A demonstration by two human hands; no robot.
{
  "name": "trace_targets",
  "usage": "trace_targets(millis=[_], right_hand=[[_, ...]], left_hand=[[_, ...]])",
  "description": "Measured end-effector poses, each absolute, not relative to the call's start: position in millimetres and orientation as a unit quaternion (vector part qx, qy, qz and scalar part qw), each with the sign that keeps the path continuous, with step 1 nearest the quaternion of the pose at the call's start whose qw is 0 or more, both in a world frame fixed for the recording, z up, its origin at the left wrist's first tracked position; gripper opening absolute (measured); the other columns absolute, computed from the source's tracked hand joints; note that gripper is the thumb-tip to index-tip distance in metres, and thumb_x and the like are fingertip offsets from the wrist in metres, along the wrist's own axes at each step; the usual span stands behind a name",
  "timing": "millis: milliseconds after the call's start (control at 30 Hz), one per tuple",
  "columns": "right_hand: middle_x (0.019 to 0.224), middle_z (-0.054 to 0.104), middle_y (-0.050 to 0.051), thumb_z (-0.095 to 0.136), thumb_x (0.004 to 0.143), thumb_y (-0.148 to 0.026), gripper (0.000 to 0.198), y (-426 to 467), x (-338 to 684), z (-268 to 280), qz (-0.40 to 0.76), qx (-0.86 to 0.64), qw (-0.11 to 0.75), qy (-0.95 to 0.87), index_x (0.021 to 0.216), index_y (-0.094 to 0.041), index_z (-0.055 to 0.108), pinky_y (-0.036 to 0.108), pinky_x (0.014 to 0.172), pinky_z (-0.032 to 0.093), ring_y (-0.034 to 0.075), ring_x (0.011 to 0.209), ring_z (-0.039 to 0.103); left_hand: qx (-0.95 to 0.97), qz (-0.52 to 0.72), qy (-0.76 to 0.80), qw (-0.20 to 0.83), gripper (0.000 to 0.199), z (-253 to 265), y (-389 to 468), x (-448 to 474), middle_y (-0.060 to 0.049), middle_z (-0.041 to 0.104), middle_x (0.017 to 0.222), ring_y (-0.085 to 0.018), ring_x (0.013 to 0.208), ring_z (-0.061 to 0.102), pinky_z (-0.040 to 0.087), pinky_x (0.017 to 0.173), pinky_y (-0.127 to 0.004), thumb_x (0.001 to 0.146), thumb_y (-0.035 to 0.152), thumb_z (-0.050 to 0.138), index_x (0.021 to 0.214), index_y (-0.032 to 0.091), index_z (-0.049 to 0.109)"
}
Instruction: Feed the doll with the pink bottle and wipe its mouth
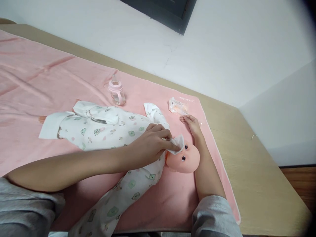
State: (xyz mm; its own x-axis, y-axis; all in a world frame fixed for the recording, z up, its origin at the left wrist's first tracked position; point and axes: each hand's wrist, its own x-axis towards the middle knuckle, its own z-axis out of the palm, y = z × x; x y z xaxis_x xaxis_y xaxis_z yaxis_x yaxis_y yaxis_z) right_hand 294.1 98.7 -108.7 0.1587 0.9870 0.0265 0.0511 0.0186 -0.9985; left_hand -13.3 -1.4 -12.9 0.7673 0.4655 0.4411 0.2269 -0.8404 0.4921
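A baby doll in white clothes with green animal prints lies on its back, its bald head toward the right. My left hand reaches across its chest and pinches a white wipe against the lower part of the doll's face, hiding the mouth. Beyond the head, my right hand rests on the pink blanket, its fingers stretched out and holding nothing. Just past those fingertips sits a small, clear plastic packet with something orange on it.
A baby bottle with a pink collar and handle stands upright beyond the doll's legs. The blanket covers much of the wooden table, wrinkled at the left. A white wall rises behind the table's far edge.
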Motion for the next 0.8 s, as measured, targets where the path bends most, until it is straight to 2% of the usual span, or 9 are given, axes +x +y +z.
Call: trace_targets(millis=[333, 600, 800], right_hand=[[0.085, 0.074, 0.003, 0.081, 0.063, -0.045, 0.031, 100.1, 295.9, -111.3, 0.443, -0.544, 0.536, -0.469, 0.08, -0.021, 0.071, 0.036, 0.099, 0.053, 0.015, 0.084, 0.068], [0.086, 0.074, 0.004, 0.079, 0.066, -0.044, 0.028, 100.3, 296.3, -112.0, 0.436, -0.549, 0.53, -0.477, 0.08, -0.022, 0.07, 0.037, 0.098, 0.053, 0.016, 0.085, 0.068], [0.087, 0.073, 0.004, 0.078, 0.067, -0.043, 0.027, 99.4, 296.4, -112.2, 0.434, -0.544, 0.534, -0.479, 0.081, -0.021, 0.071, 0.036, 0.099, 0.053, 0.016, 0.084, 0.068]], left_hand=[[0.924, 0.264, 0.194, 0.199, 0.046, -11.4, 0.4, -12.0, -0.002, 0.062, 0.092, -0.019, 0.09, 0.046, 0.032, 0.085, -0.035, 0.092, 0.0, 0.041, 0.108, 0.03, 0.072], [0.922, 0.273, 0.2, 0.188, 0.05, -13.1, 1.2, -13.1, -0.003, 0.062, 0.094, -0.02, 0.091, 0.046, 0.032, 0.083, -0.036, 0.089, -0.003, 0.039, 0.109, 0.029, 0.072], [0.91, 0.257, 0.216, 0.243, 0.05, 0.2, 1.6, -17.4, -0.002, 0.062, 0.089, -0.018, 0.09, 0.048, 0.034, 0.087, -0.035, 0.086, -0.003, 0.044, 0.097, 0.032, 0.077]])
